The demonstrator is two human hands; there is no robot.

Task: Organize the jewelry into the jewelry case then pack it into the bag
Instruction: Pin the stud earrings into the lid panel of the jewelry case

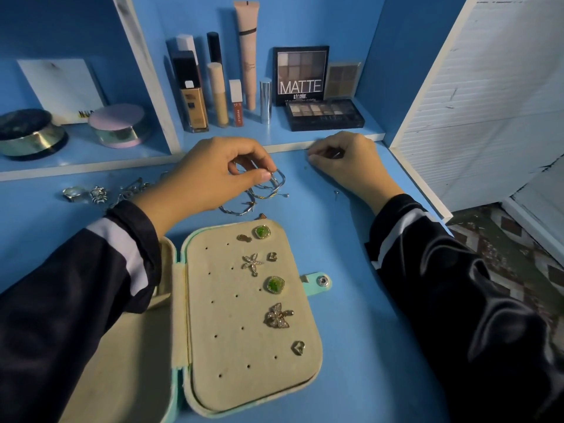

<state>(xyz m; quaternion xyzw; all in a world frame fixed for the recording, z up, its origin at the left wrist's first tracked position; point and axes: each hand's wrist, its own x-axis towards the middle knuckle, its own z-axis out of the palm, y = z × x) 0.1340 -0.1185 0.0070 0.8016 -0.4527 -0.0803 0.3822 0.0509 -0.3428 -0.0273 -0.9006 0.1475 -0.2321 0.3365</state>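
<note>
An open mint jewelry case [317, 281] lies on the blue table, its beige earring panel [232, 337] holding several earrings: two green stones [261, 232], a starfish [252, 262], a butterfly [277, 315] and small hearts. Beyond the case my left hand [213, 175] pinches a silver hoop earring [276, 178] above other silver hoops [244, 206] lying on the table. My right hand [345, 160] rests curled near the shelf edge, pinching a small thin silver piece [335, 154]. No bag is in view.
Loose silver rings and chains [97, 193] lie at the left of the table. A tiny stud [336, 193] lies by my right wrist. The shelf behind holds makeup bottles [195, 96], eyeshadow palettes [325, 114] and powder jars [117, 126]. A white panel [476, 96] stands at the right.
</note>
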